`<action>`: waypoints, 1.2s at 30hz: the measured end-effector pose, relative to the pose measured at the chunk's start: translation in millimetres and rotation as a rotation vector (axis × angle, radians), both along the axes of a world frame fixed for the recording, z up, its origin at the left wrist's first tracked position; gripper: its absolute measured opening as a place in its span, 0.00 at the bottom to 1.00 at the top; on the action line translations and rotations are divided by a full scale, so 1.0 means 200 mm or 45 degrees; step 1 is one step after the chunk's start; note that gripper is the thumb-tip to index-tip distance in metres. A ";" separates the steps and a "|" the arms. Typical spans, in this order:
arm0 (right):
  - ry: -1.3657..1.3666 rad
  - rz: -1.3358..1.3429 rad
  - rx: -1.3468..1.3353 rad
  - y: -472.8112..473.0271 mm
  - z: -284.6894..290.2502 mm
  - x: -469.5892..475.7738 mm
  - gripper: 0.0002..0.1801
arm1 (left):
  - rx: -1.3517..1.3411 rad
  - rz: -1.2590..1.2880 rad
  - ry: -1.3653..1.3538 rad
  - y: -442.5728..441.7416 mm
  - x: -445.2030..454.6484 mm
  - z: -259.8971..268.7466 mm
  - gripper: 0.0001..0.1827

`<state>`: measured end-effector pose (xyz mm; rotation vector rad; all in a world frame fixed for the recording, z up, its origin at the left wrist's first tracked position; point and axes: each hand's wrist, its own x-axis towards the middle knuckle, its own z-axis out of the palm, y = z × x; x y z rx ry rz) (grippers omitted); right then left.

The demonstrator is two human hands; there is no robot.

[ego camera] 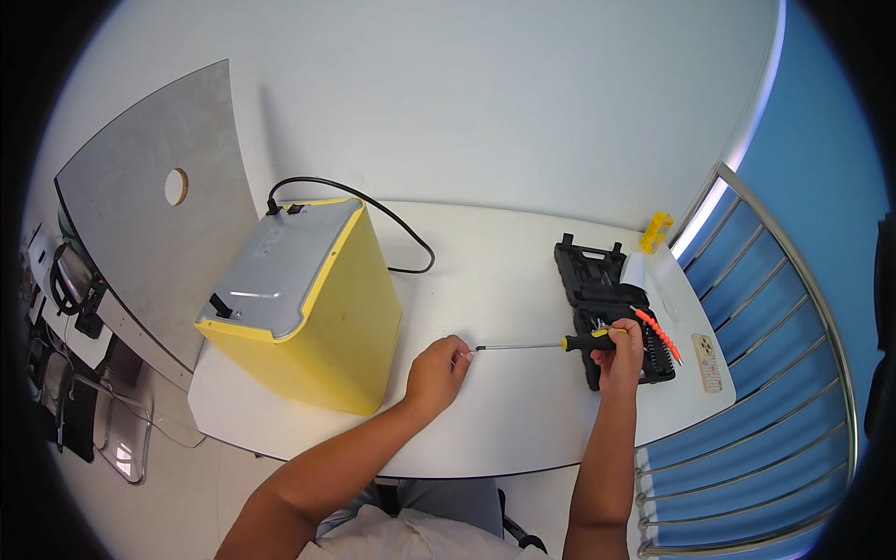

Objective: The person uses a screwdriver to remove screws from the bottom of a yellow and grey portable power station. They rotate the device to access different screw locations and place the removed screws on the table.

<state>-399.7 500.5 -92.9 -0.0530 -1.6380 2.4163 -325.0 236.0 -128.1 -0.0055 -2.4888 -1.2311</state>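
My right hand (619, 353) grips the black and yellow handle of a screwdriver (521, 346) whose long shaft points left. At its dark tip, my left hand (439, 369) pinches something tiny between thumb and forefinger; it is too small to name. Behind my right hand lies an open black plastic tool case (591, 280) with bits in it. An orange flexible bit extension (656, 332) rests across the case's right side. To the left of my hands stands a yellow appliance (350, 322) with a grey metal panel (280, 262) facing up and a black power cord (364, 190) plugged in.
A smartphone or its patterned case (707, 362) lies near the right edge of the white table (490, 434). A yellow object (656, 232) stands at the back right corner. A grey partition (161, 175) with a round hole rises at left; metal railings (833, 336) run along the right.
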 end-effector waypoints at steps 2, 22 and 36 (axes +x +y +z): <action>0.000 -0.003 0.004 0.00 -0.01 0.00 0.05 | -0.063 -0.005 -0.001 -0.02 0.00 0.00 0.07; -0.010 -0.042 0.025 0.05 -0.05 -0.02 0.05 | -0.498 0.135 -0.122 0.02 -0.08 0.00 0.04; -0.020 -0.060 -0.029 0.05 -0.04 -0.01 0.06 | -0.400 0.136 -0.040 0.04 -0.07 0.00 0.09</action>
